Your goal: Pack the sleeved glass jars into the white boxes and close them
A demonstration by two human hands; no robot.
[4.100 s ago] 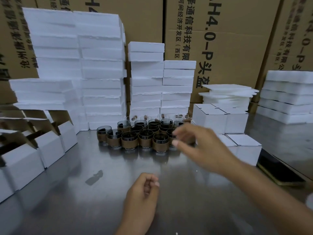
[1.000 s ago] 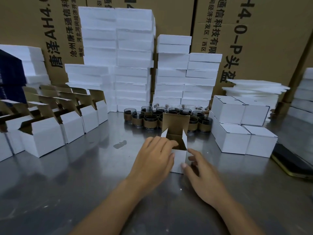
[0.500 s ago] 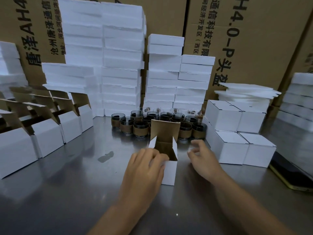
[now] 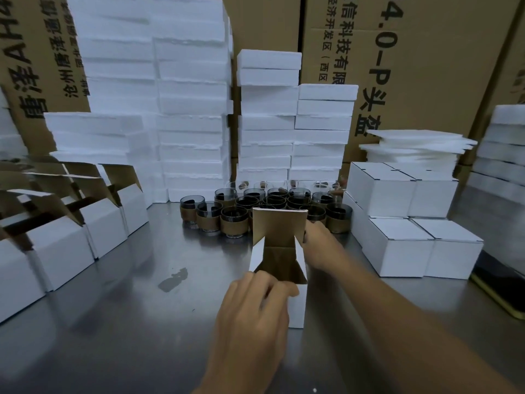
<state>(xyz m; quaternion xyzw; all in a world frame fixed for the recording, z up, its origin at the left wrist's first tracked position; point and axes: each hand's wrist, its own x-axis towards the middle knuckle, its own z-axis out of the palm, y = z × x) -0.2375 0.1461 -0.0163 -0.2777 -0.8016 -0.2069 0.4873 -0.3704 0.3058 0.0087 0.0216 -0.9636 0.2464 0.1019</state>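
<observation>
Left hand (image 4: 255,314) grip curled on open box (image 4: 297,305) rim | lid (image 4: 279,223) upright, mouth up | right hand (image 4: 319,247) grip unclear

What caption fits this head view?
Left hand grips open white cardboard box; right hand beside its raised lid, near brown-sleeved glass jars.

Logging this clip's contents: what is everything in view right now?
centre box: one, white, lid up, mid-table
jars: a dozen or more, dark glass, brown sleeves, behind centre box
open boxes: several, white, left
closed boxes: at least four, white, right
foam slabs: many, white, stacked at back
cartons: several, brown, rearmost
phone: one, dark, right edge
table: one, steel
left hand: grips centre box's front
right hand: at centre box's right side, fingers hidden
</observation>
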